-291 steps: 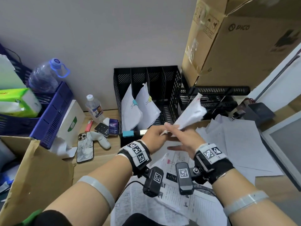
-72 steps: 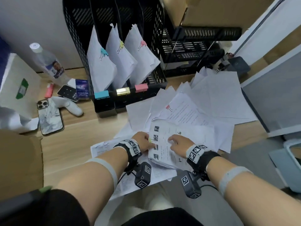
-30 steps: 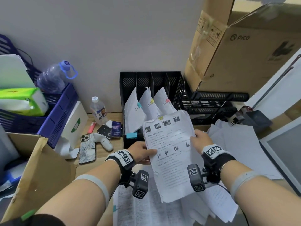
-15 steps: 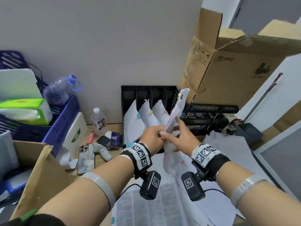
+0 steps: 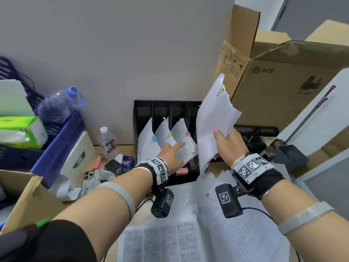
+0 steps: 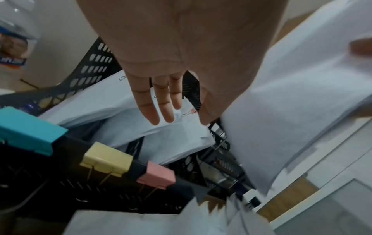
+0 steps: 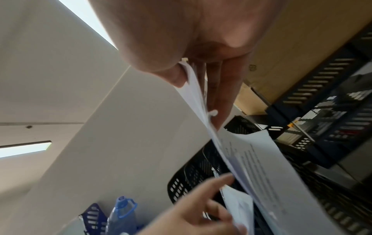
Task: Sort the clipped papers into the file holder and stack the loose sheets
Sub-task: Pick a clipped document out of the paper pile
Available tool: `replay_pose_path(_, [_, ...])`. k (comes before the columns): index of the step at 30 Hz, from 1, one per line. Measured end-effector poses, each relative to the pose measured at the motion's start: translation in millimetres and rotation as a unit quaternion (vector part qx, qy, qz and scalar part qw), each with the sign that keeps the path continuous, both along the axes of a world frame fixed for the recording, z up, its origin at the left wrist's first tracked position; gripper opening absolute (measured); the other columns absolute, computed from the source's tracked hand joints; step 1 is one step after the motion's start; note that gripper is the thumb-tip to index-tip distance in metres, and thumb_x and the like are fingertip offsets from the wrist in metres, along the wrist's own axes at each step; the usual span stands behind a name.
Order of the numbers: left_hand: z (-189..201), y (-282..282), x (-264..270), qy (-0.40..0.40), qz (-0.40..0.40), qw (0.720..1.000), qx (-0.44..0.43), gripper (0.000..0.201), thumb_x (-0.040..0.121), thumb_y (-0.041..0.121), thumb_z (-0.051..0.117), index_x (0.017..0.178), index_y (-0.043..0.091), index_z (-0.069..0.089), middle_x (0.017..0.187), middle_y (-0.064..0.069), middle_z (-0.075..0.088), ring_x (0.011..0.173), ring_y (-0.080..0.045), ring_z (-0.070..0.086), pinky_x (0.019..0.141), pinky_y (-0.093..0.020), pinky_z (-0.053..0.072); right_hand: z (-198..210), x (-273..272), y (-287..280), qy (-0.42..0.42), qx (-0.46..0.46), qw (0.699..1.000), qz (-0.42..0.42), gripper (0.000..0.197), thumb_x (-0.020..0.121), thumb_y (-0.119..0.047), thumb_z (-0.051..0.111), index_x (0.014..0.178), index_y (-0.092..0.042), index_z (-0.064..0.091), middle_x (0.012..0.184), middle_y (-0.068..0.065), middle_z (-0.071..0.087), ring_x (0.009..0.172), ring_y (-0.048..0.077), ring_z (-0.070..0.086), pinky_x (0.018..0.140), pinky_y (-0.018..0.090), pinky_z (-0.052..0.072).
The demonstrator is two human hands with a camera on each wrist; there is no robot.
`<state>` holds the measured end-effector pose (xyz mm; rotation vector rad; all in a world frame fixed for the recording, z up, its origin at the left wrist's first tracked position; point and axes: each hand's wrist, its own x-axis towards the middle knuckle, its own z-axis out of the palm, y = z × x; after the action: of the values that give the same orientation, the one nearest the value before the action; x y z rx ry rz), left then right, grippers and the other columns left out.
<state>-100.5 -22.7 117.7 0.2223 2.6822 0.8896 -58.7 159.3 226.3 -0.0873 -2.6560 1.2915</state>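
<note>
My right hand (image 5: 224,140) pinches a clipped bundle of papers (image 5: 213,118), yellow clip (image 5: 222,88) at its top, held upright over the right end of the black file holder (image 5: 162,108). In the right wrist view the thumb and fingers (image 7: 219,98) clamp the bundle (image 7: 255,162) edge-on. My left hand (image 5: 174,150) reaches flat, fingers straight, onto the pink-clipped bundle (image 5: 184,142) standing in the holder; the fingers (image 6: 159,101) lie over that bundle (image 6: 177,139). Two more bundles, blue-clipped (image 5: 147,142) and yellow-clipped (image 5: 165,133), stand in the slots to its left.
Loose sheets (image 5: 236,233) cover the desk in front of me. A big cardboard box (image 5: 283,82) sits on black trays (image 5: 260,129) right of the holder. A water bottle (image 5: 107,142), phone (image 5: 88,176) and blue crate (image 5: 56,144) crowd the left.
The left hand has let go of the bundle and moved down to the pink-clipped papers in the holder. The right hand alone now lifts the bundle higher, over the holder's right end.
</note>
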Motion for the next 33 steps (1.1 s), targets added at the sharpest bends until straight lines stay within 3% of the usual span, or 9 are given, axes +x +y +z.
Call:
replay_pose_path(5, [-12.9, 11.0, -25.3, -0.045, -0.024, 0.988, -0.149, 0.082, 0.091, 0.017, 0.052, 0.154, 0.046, 0.008, 0.159, -0.02, 0.009, 0.067, -0.023, 0.061, 0.052, -0.029, 0.049, 8.7, -17.9, 3.5, 0.006, -0.077, 0.996, 0.048, 0.026, 0.101, -0.018, 0.045, 0.121, -0.011, 0.06, 0.108, 0.0, 0.063, 0.102, 0.016, 0.057, 0.088, 0.025, 0.041])
replay_pose_path(9, [-18.9, 8.7, -33.2, -0.021, 0.048, 0.983, -0.173, 0.057, 0.092, 0.028, 0.05, 0.144, 0.029, 0.025, 0.146, -0.023, 0.027, 0.085, -0.039, 0.066, 0.066, -0.038, 0.052, 6.1, -32.4, -0.9, -0.021, -0.107, 0.989, 0.102, 0.022, 0.101, -0.017, 0.047, 0.119, -0.016, 0.06, 0.109, -0.002, 0.063, 0.103, 0.013, 0.058, 0.088, 0.024, 0.041])
replay_pose_path(14, [-20.3, -14.1, -36.8, 0.021, 0.141, 0.977, -0.159, 0.043, 0.094, 0.03, 0.053, 0.129, 0.015, 0.034, 0.124, -0.015, 0.052, 0.104, -0.038, 0.062, 0.073, -0.039, 0.048, -16.0, -58.6, -15.7, -0.06, -0.098, 0.984, 0.138, 0.028, 0.099, -0.018, 0.051, 0.123, -0.007, 0.062, 0.119, 0.006, 0.067, 0.112, 0.022, 0.061, 0.099, 0.037, 0.047])
replay_pose_path(16, [-19.6, -24.8, -38.1, 0.026, 0.154, 0.977, -0.148, 0.04, 0.093, 0.018, 0.052, 0.128, 0.011, 0.036, 0.118, -0.014, 0.059, 0.098, -0.034, 0.063, 0.07, -0.038, 0.044, -28.6, -69.2, -26.1, -0.077, -0.082, 0.983, 0.147, 0.03, 0.097, -0.019, 0.052, 0.122, -0.007, 0.063, 0.12, 0.009, 0.067, 0.112, 0.024, 0.062, 0.1, 0.039, 0.048])
replay_pose_path(21, [-12.1, -36.7, -32.7, 0.049, 0.166, 0.976, -0.131, 0.037, 0.089, 0.01, 0.051, 0.125, 0.009, 0.04, 0.104, -0.015, 0.065, 0.085, -0.033, 0.059, 0.066, -0.037, 0.042, -45.9, -92.7, -57.1, -0.088, -0.063, 0.988, 0.111, 0.032, 0.099, -0.024, 0.049, 0.12, -0.002, 0.059, 0.109, 0.008, 0.065, 0.098, 0.024, 0.061, 0.08, 0.024, 0.042])
replay_pose_path(25, [-5.3, -37.8, -29.9, 0.066, 0.171, 0.976, -0.119, 0.036, 0.088, 0.008, 0.05, 0.122, 0.009, 0.041, 0.102, -0.014, 0.065, 0.088, -0.035, 0.062, 0.069, -0.035, 0.041, -65.9, -106.4, -82.3, -0.108, -0.11, 0.986, 0.059, 0.043, 0.09, -0.035, 0.057, 0.124, -0.009, 0.056, 0.112, 0.003, 0.064, 0.105, 0.025, 0.061, 0.088, 0.027, 0.045])
replay_pose_path(29, [-5.5, -43.2, -28.8, 0.065, 0.155, 0.979, -0.118, 0.034, 0.088, 0.008, 0.051, 0.121, 0.01, 0.042, 0.104, -0.014, 0.064, 0.092, -0.036, 0.064, 0.07, -0.036, 0.043, -98.1, -102.4, -95.1, -0.17, -0.01, 0.981, 0.095, 0.036, 0.093, -0.028, 0.052, 0.125, -0.011, 0.049, 0.096, 0.005, 0.063, 0.079, 0.023, 0.055, 0.065, 0.026, 0.041])
replay_pose_path(31, [-6.0, -46.7, -28.5, 0.067, 0.151, 0.98, -0.111, 0.032, 0.089, 0.009, 0.051, 0.12, 0.01, 0.043, 0.104, -0.013, 0.065, 0.092, -0.035, 0.064, 0.069, -0.035, 0.043, -103.5, -99.4, -96.3, -0.179, 0.001, 0.977, 0.12, 0.018, 0.097, -0.019, 0.039, 0.105, -0.012, 0.054, 0.085, 0.008, 0.064, 0.067, 0.022, 0.059, 0.055, 0.028, 0.044])
replay_pose_path(33, [-6.9, -49.1, -26.8, 0.065, 0.146, 0.982, -0.101, 0.031, 0.09, 0.009, 0.052, 0.12, 0.012, 0.044, 0.106, -0.011, 0.064, 0.093, -0.032, 0.064, 0.071, -0.036, 0.045, -108.6, -97.4, -97.2, -0.182, -0.009, 0.975, 0.124, 0.026, 0.097, -0.015, 0.032, 0.095, -0.002, 0.055, 0.085, 0.018, 0.069, 0.057, 0.016, 0.065, 0.061, 0.034, 0.057])
